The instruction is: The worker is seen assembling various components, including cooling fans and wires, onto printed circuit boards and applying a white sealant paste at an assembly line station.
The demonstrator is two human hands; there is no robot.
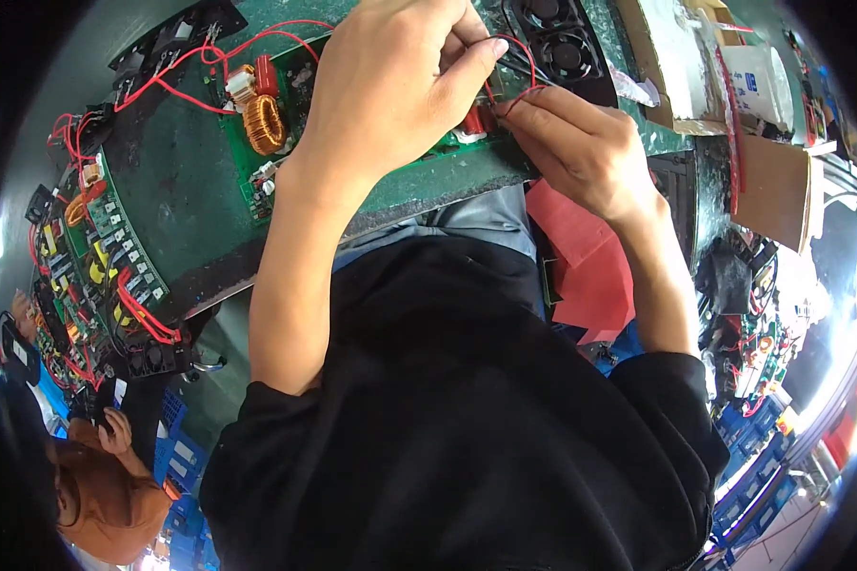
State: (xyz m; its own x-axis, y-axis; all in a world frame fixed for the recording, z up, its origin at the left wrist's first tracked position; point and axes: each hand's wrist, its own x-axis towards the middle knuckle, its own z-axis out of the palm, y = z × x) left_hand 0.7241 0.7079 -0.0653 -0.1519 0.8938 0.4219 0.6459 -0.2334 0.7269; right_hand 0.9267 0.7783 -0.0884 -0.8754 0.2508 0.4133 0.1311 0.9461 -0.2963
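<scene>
My left hand (390, 86) reaches over a green circuit board (241, 157), its thumb and fingers pinched together near one end of a looped red wire (531, 59). What sits inside that pinch is hidden. Opposite it, my right hand (581, 143) is closed with the fingertips on the lower part of the same wire, close to the board's right end. A copper-wound coil (264, 124) stands on the board left of my left wrist. Just beyond my right hand lies a black panel with round fans (567, 55).
Another black panel (176, 36) with red wires lies at the far left. More populated boards (114, 238) line the bench's left side. Cardboard boxes (776, 186) stand at right, and red sheets (581, 257) hang below the bench edge. A person in brown (114, 504) sits lower left.
</scene>
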